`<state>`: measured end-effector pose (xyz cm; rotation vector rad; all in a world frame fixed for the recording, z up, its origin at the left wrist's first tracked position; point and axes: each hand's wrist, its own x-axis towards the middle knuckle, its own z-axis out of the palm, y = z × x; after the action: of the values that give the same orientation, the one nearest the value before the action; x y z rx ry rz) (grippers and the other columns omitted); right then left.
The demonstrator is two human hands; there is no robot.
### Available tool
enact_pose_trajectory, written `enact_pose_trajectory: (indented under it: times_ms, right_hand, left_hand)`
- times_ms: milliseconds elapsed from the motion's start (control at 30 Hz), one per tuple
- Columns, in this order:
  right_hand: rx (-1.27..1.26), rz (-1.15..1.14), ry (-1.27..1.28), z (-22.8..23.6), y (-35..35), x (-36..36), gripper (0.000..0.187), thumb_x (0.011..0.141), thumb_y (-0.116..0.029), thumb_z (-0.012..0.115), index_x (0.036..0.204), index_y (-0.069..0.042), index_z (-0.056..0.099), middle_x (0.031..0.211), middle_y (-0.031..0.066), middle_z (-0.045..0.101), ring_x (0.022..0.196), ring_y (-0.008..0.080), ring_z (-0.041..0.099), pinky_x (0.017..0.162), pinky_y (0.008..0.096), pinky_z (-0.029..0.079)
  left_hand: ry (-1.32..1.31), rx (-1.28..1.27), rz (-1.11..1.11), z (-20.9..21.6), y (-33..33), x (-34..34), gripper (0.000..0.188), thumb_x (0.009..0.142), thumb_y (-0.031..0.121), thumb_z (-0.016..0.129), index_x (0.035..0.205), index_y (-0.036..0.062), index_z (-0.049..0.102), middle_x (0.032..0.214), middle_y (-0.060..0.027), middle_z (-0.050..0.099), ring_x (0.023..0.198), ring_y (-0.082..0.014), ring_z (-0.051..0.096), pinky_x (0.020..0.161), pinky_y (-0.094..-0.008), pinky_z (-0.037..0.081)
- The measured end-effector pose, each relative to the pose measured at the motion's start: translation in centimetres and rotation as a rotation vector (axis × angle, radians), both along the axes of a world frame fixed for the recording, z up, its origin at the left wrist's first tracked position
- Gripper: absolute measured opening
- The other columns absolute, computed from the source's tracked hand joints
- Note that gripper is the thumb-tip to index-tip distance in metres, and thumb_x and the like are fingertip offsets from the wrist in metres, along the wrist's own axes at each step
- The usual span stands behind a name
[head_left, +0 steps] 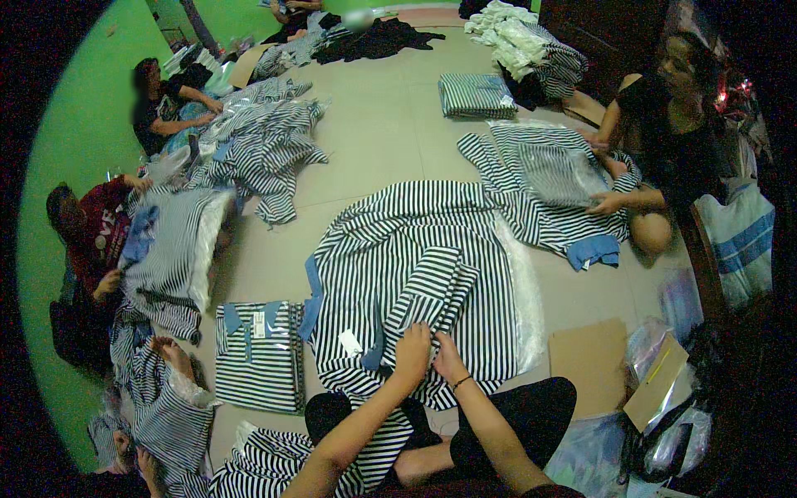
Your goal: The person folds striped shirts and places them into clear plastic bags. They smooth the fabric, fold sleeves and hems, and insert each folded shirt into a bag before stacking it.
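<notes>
A black-and-white striped shirt point(357, 249) with a blue collar lies spread on the floor in front of my crossed legs. Its striped sleeve point(433, 278) is folded up over the body of the shirt. My left hand point(413, 355) pinches the near end of this folded part. Close beside it, my right hand point(448, 362) has its fingers closed on the same cloth; a dark band circles that wrist. A white tag point(350, 343) rests on the shirt near the blue trim. Clear plastic point(523, 307) shows along the shirt's right edge.
Folded, bagged striped shirts point(259, 365) are stacked at my left, with another stack point(475, 95) farther off. Cardboard point(588, 365) and plastic bags point(685, 440) lie at my right. Co-workers sit along both sides; one at right handles a striped shirt point(540, 207). Loose garments point(257, 149) are heaped left.
</notes>
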<state>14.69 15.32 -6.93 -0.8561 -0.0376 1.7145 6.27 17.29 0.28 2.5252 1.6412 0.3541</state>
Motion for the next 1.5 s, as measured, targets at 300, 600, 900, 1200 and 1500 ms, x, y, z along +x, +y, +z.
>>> enact_pose_trajectory:
  times_ms: [300,600,900,1200,1500]
  right_hand:
    - [-0.067,0.024,-0.091,-0.1,-1.0,0.5,0.025,0.076,-0.028,0.055,0.092,-0.010,0.053,0.102,0.0086,0.049,0.094,0.0192,0.045,0.081,0.0312,0.036]
    - [-0.052,-0.061,0.138,-2.1,-1.1,0.1,0.042,0.075,-0.012,0.053,0.112,-0.001,0.037,0.107,0.0120,0.048,0.096,0.0238,0.047,0.083,0.0367,0.040]
    - [-0.027,0.007,-0.244,-5.5,-1.9,0.7,0.024,0.069,-0.007,0.053,0.093,-0.003,0.052,0.099,0.0105,0.050,0.090,0.0206,0.050,0.080,0.0328,0.040]
    - [-0.010,0.119,0.005,-0.5,-4.0,2.3,0.031,0.070,-0.018,0.046,0.094,0.001,0.051,0.086,0.0108,0.056,0.077,0.0200,0.054,0.072,0.0309,0.044]
    - [0.153,0.329,-0.027,8.8,-8.7,4.3,0.053,0.062,-0.014,0.058,0.109,0.000,0.038,0.090,0.0082,0.054,0.083,0.0196,0.053,0.076,0.0291,0.042]
  left_hand:
    - [0.169,-0.262,-0.191,0.0,-0.9,1.0,0.023,0.067,0.010,0.050,0.087,-0.0027,0.049,0.076,-0.0094,0.049,0.072,-0.0219,0.052,0.056,-0.0283,0.045]
    - [-0.076,0.032,-0.059,-1.1,7.9,1.4,0.056,0.073,0.026,0.049,0.125,0.0178,0.029,0.129,-0.0212,0.019,0.116,-0.0409,0.020,0.084,-0.0573,0.024]
    - [-0.383,-0.412,-0.258,-2.7,11.0,-0.4,0.042,0.079,0.020,0.045,0.119,0.0092,0.037,0.116,-0.0206,0.041,0.101,-0.0329,0.044,0.087,-0.0332,0.034]
    - [-0.563,-0.606,-0.200,9.6,2.8,-8.0,0.032,0.068,0.028,0.063,0.085,0.0018,0.055,0.080,-0.0081,0.054,0.081,-0.0219,0.049,0.074,-0.0292,0.037]
    - [-0.140,-0.332,-1.005,18.9,-3.4,-5.4,0.023,0.063,0.019,0.058,0.081,0.0049,0.055,0.112,-0.0059,0.047,0.104,-0.0276,0.038,0.087,-0.0411,0.029]
